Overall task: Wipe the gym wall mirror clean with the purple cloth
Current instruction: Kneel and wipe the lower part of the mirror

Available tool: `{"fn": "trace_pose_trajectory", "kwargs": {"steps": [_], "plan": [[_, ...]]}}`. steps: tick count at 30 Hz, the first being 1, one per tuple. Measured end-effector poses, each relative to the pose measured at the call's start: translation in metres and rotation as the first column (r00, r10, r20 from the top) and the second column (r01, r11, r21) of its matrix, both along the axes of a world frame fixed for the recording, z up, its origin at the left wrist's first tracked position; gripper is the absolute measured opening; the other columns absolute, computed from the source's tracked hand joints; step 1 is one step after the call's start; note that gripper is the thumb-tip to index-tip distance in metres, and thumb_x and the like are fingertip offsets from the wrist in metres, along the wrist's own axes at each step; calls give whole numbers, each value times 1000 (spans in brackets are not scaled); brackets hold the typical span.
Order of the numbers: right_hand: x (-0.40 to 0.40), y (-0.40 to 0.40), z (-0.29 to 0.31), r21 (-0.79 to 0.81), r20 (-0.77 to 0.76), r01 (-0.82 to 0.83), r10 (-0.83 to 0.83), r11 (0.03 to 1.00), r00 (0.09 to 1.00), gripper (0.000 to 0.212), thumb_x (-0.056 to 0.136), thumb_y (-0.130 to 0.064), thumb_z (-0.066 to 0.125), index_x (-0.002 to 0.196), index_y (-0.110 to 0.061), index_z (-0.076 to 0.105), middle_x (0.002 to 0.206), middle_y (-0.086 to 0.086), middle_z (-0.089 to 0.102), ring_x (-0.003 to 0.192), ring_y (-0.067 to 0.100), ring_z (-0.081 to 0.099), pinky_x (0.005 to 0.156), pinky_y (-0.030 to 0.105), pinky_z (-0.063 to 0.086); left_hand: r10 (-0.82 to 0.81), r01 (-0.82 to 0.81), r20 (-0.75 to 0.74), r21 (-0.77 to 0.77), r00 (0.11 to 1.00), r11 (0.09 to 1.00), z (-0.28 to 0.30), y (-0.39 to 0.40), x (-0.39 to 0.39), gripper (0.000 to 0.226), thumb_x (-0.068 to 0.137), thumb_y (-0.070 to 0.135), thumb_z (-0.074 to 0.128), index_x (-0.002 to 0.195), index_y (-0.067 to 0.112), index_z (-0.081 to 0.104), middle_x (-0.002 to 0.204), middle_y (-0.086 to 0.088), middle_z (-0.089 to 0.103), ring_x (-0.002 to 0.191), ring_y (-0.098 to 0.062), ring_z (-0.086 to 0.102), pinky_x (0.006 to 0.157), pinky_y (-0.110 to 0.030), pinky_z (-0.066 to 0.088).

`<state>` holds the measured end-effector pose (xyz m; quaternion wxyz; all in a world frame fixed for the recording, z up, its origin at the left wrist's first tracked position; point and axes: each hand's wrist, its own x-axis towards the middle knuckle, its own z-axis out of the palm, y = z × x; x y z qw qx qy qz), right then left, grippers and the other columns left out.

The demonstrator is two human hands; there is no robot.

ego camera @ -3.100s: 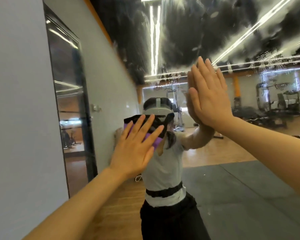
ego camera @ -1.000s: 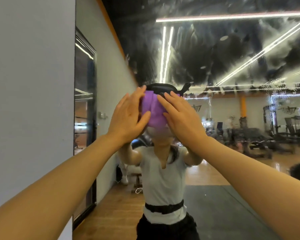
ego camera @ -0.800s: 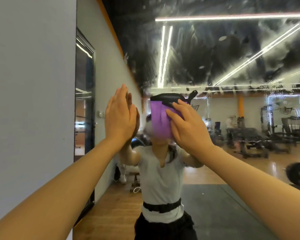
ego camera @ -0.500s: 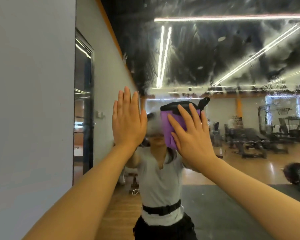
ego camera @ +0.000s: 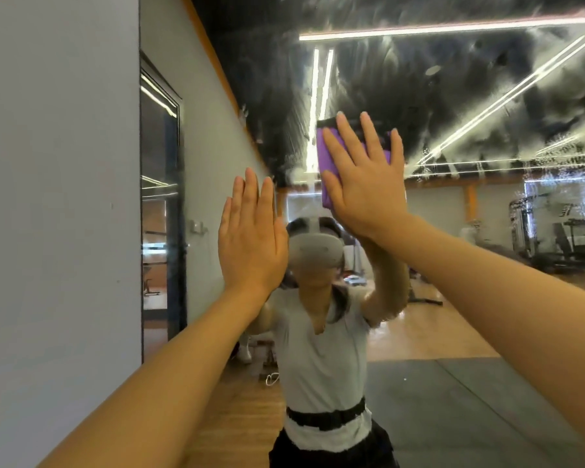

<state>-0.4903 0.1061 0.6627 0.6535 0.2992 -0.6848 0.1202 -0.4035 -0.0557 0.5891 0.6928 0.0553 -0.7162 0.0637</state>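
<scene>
Purple cloth [ego camera: 328,170] now higher on the gym wall mirror [ego camera: 453,113], up from face level, pressed flat under spread right hand [ego camera: 365,184]. Left hand [ego camera: 250,241] flat, fingers together, bracing. Smeared upper glass next.

The mirror [ego camera: 453,96] stands upright on the wall, its upper part covered in whitish smears and streaks. The cloth [ego camera: 326,170], purple with a dark top edge, is pressed flat against the mirror, just below the smeared part's left side.
</scene>
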Motion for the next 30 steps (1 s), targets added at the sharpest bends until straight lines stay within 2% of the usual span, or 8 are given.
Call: {"fn": "trace_pose_trajectory", "kwargs": {"steps": [4,7,9,13,19,23,27,30], "plan": [[7,-13,-67,40,-12,-48,49,998,999,66,99,-47,30,156,-13,29,164,9,24,152,33,16,120,58,12,-39,39,6,-1,999,999,1,-1,4,58,98,23,31,154,8,30,163,-15,21,152,-30,16,122,-41,11],[11,-20,-132,121,-52,-42,49,992,997,67,100,-47,34,157,-13,25,164,10,24,152,33,16,120,58,13,-28,28,-5,-10,1000,1000,1,1,4,58,99,26,26,154,8,30,163,-15,22,151,-30,17,122,-42,12],[10,-20,-149,150,-61,-26,35,988,998,68,100,-49,35,157,-14,24,164,9,24,152,32,17,120,58,14,-30,30,-1,-7,1000,1000,-1,0,3,59,99,28,25,154,8,29,163,-15,21,151,-30,17,122,-42,12],[10,-14,-115,179,-66,21,-10,984,998,67,100,-49,33,156,-13,31,163,9,27,151,33,20,119,58,11,-18,19,17,-20,1000,1000,-1,-2,5,60,99,30,24,155,8,28,163,-15,20,152,-29,15,122,-42,11],[11,-9,-38,52,83,26,-30,998,996,66,102,-47,21,159,-14,18,167,7,15,154,31,9,121,54,-3,17,-16,38,-12,999,1000,-2,0,6,62,99,33,22,155,9,26,164,-14,19,152,-29,14,122,-40,9],[13,-15,-89,-49,86,-6,10,999,996,67,101,-44,28,157,-8,18,165,11,19,153,31,12,122,54,3,17,-17,28,-10,999,1000,-3,0,4,61,99,32,23,155,8,27,164,-15,19,152,-29,15,122,-40,9],[14,-10,-154,32,46,-22,21,999,999,68,100,-43,33,157,-7,21,164,12,21,153,31,13,121,56,9,17,-17,-4,-29,1000,999,-4,-2,0,59,100,29,26,154,7,29,163,-16,21,151,-30,17,122,-41,12],[6,2,-148,118,13,20,-22,993,1000,69,100,-46,34,158,-9,24,165,9,17,153,31,13,121,56,9,19,-19,-8,-42,1000,999,-4,-4,0,59,100,30,27,155,7,28,163,-16,21,151,-29,16,122,-41,12]]}}
